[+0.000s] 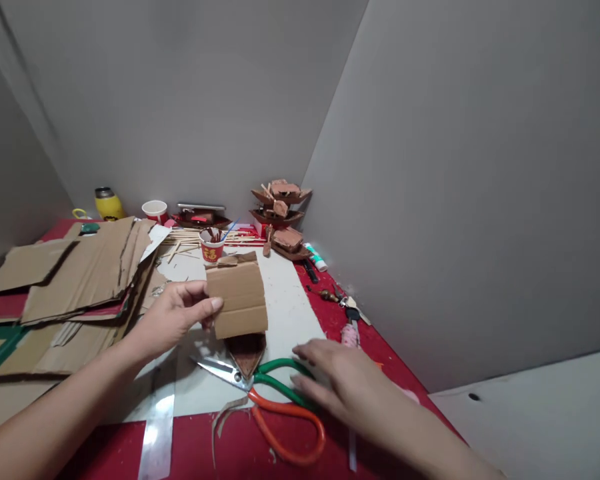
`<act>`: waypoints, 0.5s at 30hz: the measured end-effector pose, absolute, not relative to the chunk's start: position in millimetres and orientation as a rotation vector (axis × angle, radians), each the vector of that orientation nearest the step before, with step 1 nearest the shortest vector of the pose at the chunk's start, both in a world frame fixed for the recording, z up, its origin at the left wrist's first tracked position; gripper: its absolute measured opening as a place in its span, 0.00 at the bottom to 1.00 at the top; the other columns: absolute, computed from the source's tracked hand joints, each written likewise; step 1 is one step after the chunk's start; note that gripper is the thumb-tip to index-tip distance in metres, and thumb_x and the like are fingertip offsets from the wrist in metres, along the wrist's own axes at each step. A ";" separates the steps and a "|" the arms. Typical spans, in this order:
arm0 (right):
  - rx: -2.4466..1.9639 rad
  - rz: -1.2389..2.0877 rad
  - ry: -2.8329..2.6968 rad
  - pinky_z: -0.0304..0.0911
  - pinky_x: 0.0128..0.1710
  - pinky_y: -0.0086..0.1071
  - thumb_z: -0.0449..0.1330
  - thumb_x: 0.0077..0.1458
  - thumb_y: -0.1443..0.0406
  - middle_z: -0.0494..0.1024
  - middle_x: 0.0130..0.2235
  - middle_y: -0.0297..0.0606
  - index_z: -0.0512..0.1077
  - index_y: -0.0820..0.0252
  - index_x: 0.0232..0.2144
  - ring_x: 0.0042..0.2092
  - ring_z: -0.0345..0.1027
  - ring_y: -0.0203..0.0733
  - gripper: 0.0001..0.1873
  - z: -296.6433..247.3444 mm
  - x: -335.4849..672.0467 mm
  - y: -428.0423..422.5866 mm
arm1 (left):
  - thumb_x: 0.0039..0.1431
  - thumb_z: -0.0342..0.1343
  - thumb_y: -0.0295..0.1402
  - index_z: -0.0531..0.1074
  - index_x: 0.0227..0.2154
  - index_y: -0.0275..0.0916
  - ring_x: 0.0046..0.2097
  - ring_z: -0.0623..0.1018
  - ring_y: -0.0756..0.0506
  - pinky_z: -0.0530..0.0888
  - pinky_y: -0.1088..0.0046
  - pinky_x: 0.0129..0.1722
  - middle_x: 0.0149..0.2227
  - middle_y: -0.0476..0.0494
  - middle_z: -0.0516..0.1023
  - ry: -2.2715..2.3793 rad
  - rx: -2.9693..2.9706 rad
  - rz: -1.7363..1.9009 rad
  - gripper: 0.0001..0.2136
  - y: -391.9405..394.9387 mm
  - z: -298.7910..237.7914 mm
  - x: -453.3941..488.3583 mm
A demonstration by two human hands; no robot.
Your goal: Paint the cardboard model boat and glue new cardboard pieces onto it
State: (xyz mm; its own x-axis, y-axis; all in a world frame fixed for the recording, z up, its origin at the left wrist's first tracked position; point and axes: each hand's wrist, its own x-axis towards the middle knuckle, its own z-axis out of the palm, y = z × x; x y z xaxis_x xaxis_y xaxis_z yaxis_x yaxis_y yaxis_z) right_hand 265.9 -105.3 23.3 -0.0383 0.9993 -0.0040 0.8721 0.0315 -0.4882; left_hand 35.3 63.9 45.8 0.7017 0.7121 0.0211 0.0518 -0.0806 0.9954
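My left hand (pixel 187 308) pinches the left edge of a piece of cardboard (pixel 239 297), thumb on its front face. Behind and below the cardboard, the pointed end of a small brown boat model (pixel 247 352) shows; the rest of it is hidden. Scissors (pixel 243 381) lie in front of the boat, blades pointing left, with one green and one orange handle. Over the green handle, my right hand (pixel 337 380) has its thumb and fingers apart; whether it touches the handle I cannot tell. Thin cardboard strips (pixel 225 420) lie left of the orange handle.
Stacked cardboard sheets (pixel 80 280) cover the left side. A red paper cup (pixel 213 245), wooden sticks (pixel 185 237) and finished boat models (pixel 283 193) stand farther back. Keys (pixel 351 303) lie at the right near the grey wall. A clear ruler-like strip (pixel 159 427) lies in front.
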 end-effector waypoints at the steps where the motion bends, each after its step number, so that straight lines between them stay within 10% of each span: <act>1: -1.976 0.508 -2.033 0.61 0.39 0.35 0.60 0.57 0.61 0.76 0.36 0.40 0.74 0.57 0.40 0.37 0.70 0.46 0.09 22.2 264.2 -112.2 | 0.53 0.61 0.38 0.74 0.27 0.35 0.24 0.68 0.53 0.66 0.79 0.26 0.22 0.52 0.71 0.632 1.543 0.643 0.10 64.7 47.0 33.3; 7: -2.067 0.455 -2.107 0.60 0.46 0.36 0.61 0.53 0.66 0.74 0.45 0.43 0.69 0.56 0.51 0.45 0.68 0.48 0.22 22.3 248.7 -126.4 | 0.52 0.63 0.34 0.76 0.29 0.35 0.25 0.70 0.54 0.70 0.78 0.26 0.25 0.51 0.73 0.584 1.366 0.804 0.07 62.3 53.3 27.6; 15: -2.088 0.509 -2.168 0.59 0.32 0.32 0.60 0.50 0.63 0.78 0.33 0.38 0.72 0.54 0.31 0.34 0.71 0.45 0.04 3.2 238.9 -106.7 | 0.50 0.65 0.35 0.77 0.33 0.35 0.24 0.71 0.54 0.71 0.77 0.26 0.27 0.50 0.74 0.513 1.275 0.970 0.10 50.0 68.8 20.6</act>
State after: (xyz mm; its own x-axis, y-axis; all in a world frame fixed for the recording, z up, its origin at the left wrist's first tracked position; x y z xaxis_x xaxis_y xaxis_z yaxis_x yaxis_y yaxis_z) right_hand 238.9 -106.7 3.2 -0.0621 0.9844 -0.1645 0.9548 0.0106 -0.2970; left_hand 20.6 50.0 68.8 0.5273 0.8298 0.1826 -0.3166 -0.0076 0.9485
